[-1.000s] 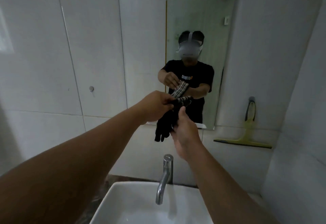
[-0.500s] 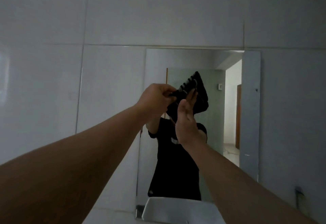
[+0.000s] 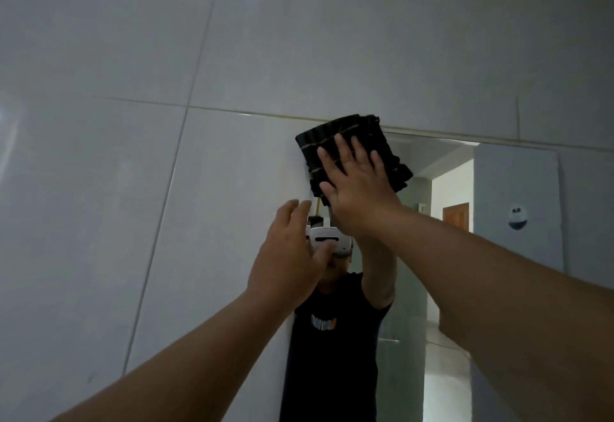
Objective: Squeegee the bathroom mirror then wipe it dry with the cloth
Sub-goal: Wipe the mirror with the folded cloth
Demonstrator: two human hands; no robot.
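Note:
A dark striped cloth (image 3: 332,137), folded, lies flat against the top left corner of the wall mirror (image 3: 442,255). My right hand (image 3: 357,185) presses it to the glass with a flat palm and spread fingers. My left hand (image 3: 289,258) hovers just below and to the left, at the mirror's left edge, fingers apart and holding nothing. The mirror reflects a person in a black shirt with one arm raised. The squeegee is out of view.
White glossy wall tiles (image 3: 133,189) surround the mirror above and to the left. A small white hook (image 3: 517,219) shows in the mirror at the right. A doorway and a wooden door (image 3: 456,215) are reflected behind the person.
The view has tilted upward, losing the sink and squeegee. The cloth went from both hands up to the mirror's top left corner; my left hand let go, my right hand flattened on it.

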